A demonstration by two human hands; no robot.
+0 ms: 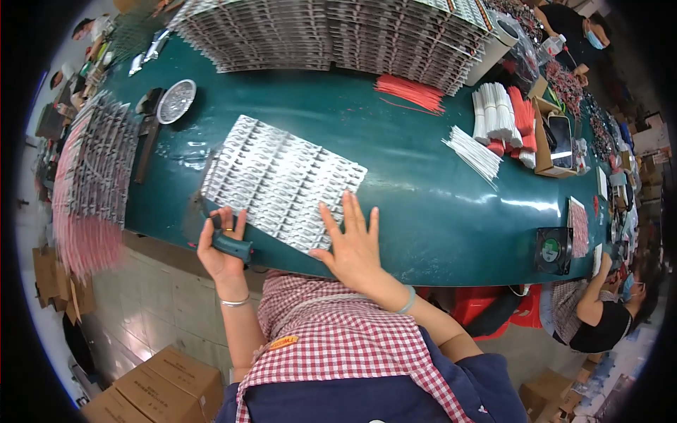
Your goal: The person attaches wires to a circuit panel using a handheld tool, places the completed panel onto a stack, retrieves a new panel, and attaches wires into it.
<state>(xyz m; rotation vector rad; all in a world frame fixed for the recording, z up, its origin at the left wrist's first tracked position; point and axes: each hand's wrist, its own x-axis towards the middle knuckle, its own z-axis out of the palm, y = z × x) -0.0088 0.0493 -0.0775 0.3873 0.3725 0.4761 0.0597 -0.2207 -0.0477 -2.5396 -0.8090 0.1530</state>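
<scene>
A silvery rectangular panel [282,180], covered with rows of small raised metal parts, lies at a slant on the green table in front of me. My left hand [224,247] is at its near left edge, fingers curled round a pistol-shaped tool with a dark green handle [233,247]. The tool's dark front part is blurred, so its exact kind is unclear. My right hand [356,243] rests with spread fingers on the panel's near right corner, palm down, gripping nothing.
Tall stacks of similar panels [275,39] stand along the back. Left are a shallow metal dish [176,101] and a stack with pink wires [88,190]. Red wires [411,94], loose white wires [472,155], bundled white wires [497,113] and a cardboard box [544,158] lie right. Co-workers sit nearby.
</scene>
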